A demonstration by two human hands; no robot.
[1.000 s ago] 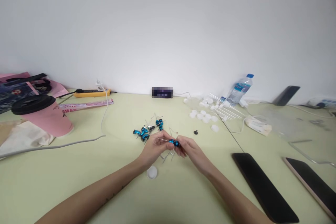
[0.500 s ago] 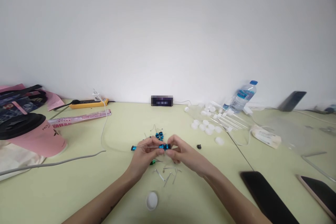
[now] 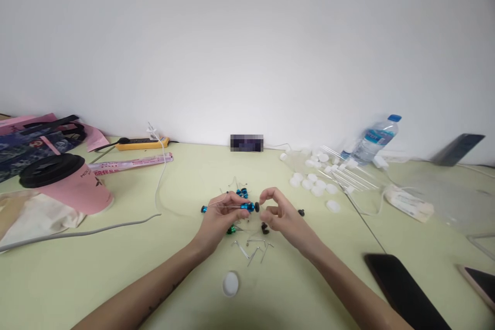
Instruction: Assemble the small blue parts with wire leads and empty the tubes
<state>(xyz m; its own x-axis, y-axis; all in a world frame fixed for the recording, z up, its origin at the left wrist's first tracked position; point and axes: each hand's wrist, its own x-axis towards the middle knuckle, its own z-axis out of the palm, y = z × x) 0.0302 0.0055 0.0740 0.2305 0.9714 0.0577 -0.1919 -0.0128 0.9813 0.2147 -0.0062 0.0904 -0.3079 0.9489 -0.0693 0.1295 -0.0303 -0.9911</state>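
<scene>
My left hand (image 3: pixel 222 214) is closed around a thin metal rod that carries shiny blue metal fittings (image 3: pixel 247 207) with black ends. Its thumb and index finger pinch the right-hand fitting, and another blue end sticks out past the hand on the left. Just right of the black knob at the rod's end, my right hand (image 3: pixel 282 216) has its fingers apart and empty. A small black part (image 3: pixel 265 228) lies below its fingertips. Blue fittings (image 3: pixel 242 193) with thin wires lie behind my left hand, and a green metallic part (image 3: pixel 231 229) peeks out beneath it.
Bent hex keys (image 3: pixel 253 252) and a white round cap (image 3: pixel 231 284) lie in front. White discs (image 3: pixel 317 185), clear rods and a water bottle (image 3: pixel 377 139) are at back right. Phones (image 3: pixel 402 289) lie at front right; a pink cup (image 3: pixel 85 188) stands left.
My right hand has let go of the blue fitting and moved slightly right, its fingers spreading. The black knob at the end now shows. My left hand keeps its hold; the whole view has shifted.
</scene>
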